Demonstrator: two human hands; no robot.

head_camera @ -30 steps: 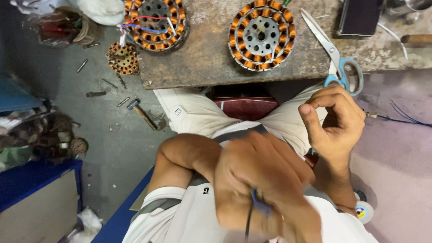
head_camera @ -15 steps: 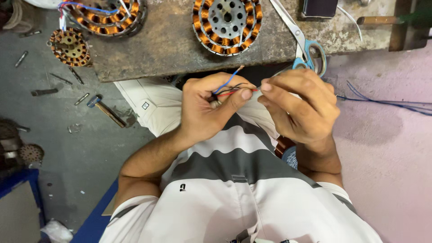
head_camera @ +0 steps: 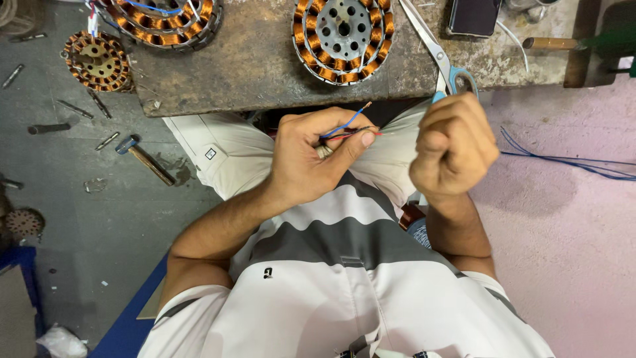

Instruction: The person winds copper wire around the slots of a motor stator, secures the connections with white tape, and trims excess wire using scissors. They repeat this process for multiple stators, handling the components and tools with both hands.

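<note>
My left hand (head_camera: 311, 156) pinches a small bundle of thin wires (head_camera: 350, 127), blue, red and black, with bare copper tips pointing up and right. My right hand (head_camera: 452, 146) is a closed fist just right of the wire ends, a short gap away; I cannot see anything in it. Both hands hover over my lap, below the edge of a worn workbench (head_camera: 265, 66). On the bench lie a copper-wound motor stator (head_camera: 343, 36) straight ahead and a second stator (head_camera: 165, 20) with coloured leads at the left.
Blue-handled scissors (head_camera: 440, 63) and a dark phone (head_camera: 474, 16) lie on the bench at right. A wooden-handled tool (head_camera: 550, 44) sits far right. On the grey floor at left are a third stator (head_camera: 98, 61), a small hammer (head_camera: 146, 159) and scattered bolts. Blue wires (head_camera: 570, 159) trail right.
Both hands rose from my lap toward the bench edge. The left hand brought the wires up; the right hand touched them half a second ago and has since pulled away to the right.
</note>
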